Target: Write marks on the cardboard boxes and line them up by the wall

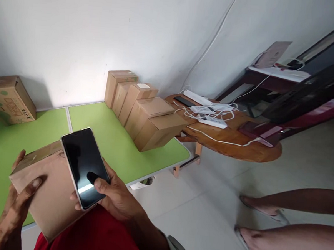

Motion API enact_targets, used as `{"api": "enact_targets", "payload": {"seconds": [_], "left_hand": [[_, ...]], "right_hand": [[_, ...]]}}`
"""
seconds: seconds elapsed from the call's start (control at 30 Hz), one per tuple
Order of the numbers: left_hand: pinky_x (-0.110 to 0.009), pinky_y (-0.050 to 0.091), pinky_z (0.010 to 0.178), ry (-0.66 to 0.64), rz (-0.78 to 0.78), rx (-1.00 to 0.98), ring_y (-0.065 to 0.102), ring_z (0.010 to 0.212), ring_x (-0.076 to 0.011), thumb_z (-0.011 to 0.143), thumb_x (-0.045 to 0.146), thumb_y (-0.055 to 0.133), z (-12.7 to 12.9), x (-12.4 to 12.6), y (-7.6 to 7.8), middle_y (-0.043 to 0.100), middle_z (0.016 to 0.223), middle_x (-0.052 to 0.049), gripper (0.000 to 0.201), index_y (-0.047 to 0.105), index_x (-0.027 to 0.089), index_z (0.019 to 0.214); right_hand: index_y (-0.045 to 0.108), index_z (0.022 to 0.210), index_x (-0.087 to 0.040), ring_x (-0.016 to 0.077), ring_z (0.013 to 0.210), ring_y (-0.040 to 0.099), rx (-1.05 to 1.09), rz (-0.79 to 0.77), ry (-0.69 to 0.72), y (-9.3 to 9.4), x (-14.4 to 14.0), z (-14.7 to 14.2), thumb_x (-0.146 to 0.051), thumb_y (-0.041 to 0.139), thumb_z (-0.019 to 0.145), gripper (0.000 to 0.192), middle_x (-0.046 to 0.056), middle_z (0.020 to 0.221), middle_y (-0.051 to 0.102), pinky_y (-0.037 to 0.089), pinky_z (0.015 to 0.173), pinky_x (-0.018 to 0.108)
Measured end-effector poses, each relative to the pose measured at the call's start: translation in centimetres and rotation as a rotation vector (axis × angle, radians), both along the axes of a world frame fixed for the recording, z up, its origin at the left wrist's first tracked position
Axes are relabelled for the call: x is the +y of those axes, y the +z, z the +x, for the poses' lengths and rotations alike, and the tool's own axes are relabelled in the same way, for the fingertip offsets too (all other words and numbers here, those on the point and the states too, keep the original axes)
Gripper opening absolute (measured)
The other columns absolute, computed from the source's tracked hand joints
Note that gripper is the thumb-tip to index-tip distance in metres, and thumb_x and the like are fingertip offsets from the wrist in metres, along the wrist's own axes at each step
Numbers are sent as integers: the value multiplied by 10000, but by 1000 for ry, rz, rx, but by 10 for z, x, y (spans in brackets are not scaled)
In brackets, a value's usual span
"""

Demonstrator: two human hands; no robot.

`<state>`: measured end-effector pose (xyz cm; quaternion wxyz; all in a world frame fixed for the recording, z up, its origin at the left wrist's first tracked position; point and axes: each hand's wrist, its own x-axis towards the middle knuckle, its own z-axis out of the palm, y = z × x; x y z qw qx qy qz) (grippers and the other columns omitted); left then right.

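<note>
My left hand [18, 206] grips a brown cardboard box [51, 193] by its left side, thumb on the face toward me and fingers behind. The box is tilted near my red clothing at the front edge of the green table [107, 147]. In my right hand [115, 194] is a smartphone [84, 168], held with its dark, glossy screen facing me and my thumb over the lower right of the glass. The phone overlaps the right part of the box; from here I cannot tell if they touch.
A row of cardboard boxes [147, 112] stands along the table's right side. Another printed box [11, 101] leans against the wall at left. Right of the table, a round wooden table [240, 142] carries white power strips [210, 120] and tangled cables. Another person's legs [297, 235] are at lower right.
</note>
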<state>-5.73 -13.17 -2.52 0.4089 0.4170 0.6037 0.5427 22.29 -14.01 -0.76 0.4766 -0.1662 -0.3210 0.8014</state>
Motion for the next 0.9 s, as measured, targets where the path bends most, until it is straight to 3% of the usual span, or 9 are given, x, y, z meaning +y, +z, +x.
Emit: {"api": "enact_targets", "payload": {"seconds": [0.13, 0.4, 0.47, 0.63, 0.77, 0.9], "left_hand": [[-754, 437, 1338, -17, 13, -9, 572, 1568, -520, 702, 735, 978, 8, -6, 6, 610, 1705, -148, 1310, 380, 355, 1804], [-698, 472, 1332, -7, 23, -36, 601, 1552, -503, 655, 700, 1012, 6, -4, 3, 638, 1683, -144, 1360, 379, 341, 1804], [-686, 505, 1310, -13, 28, -30, 613, 1545, -493, 696, 685, 997, 6, -4, 3, 632, 1688, -137, 1320, 371, 353, 1810], [-615, 660, 1144, 0, 12, -10, 690, 1439, -496, 633, 678, 1009, 1, -4, -1, 676, 1619, -152, 1407, 343, 332, 1823], [-558, 671, 1134, 30, 13, -11, 672, 1459, -480, 620, 672, 1017, -6, -1, -6, 585, 1728, -136, 1413, 345, 379, 1829], [-595, 593, 1241, 38, 23, -10, 612, 1528, -492, 586, 707, 1028, -2, -1, -3, 558, 1758, -136, 1468, 334, 385, 1838]], "right_hand": [[617, 1456, -314, 306, 921, 889, 5, 15, 47, -6, 3, -22, -605, 1058, 797, 844, 13, 1048, 815, 744, 827, 491], [638, 1400, -293, 296, 882, 883, -9, 4, 56, -14, 0, -24, -691, 1035, 787, 832, 56, 1127, 831, 744, 794, 487], [636, 1423, -297, 299, 903, 882, -6, 5, 54, -13, 0, -23, -705, 1030, 785, 854, 61, 1143, 831, 744, 807, 490], [624, 1473, -307, 337, 1008, 874, -3, 14, 45, -11, -3, -19, -733, 1022, 780, 906, 59, 1093, 828, 742, 844, 514], [656, 1420, -300, 330, 921, 875, -56, -6, -69, -18, 3, -5, -761, 969, 829, 812, 48, 1028, 825, 746, 786, 496], [662, 1371, -280, 302, 820, 858, -251, -40, -319, -45, 36, 21, -834, 866, 876, 770, 47, 1010, 816, 719, 706, 434]]}}
